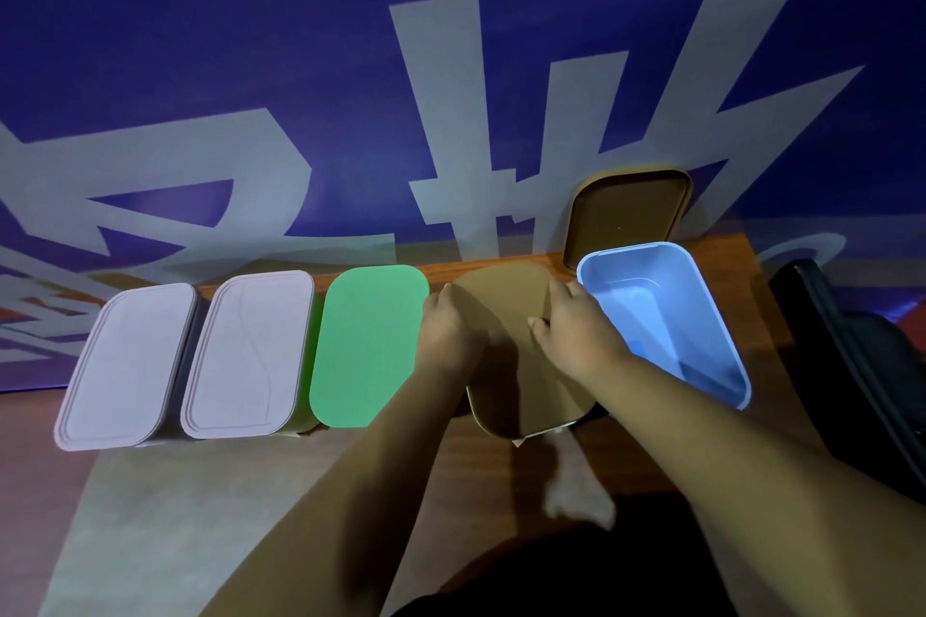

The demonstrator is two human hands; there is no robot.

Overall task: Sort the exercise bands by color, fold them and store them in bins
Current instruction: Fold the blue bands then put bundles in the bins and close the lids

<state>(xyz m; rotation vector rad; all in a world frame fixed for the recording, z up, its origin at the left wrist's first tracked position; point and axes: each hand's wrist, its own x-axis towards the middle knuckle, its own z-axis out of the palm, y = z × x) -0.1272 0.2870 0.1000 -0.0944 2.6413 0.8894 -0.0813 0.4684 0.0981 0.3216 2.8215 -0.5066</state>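
Five bins stand in a row on a wooden table (501,471). From the left: two bins with pale lilac lids (125,366) (245,356), one with a green lid (368,346), one with a tan lid (516,366), and an open blue bin (666,316). My left hand (448,326) rests on the tan lid's left edge. My right hand (576,331) lies on its right side, fingers spread over it. Whether the lid is gripped or only pressed is unclear. No exercise band is clearly visible; something blue lies low in the blue bin.
Another tan lid (626,215) leans upright against the blue wall behind the blue bin. A black bag or chair (852,366) sits at the table's right end. The wall with large pale lettering stands right behind the bins.
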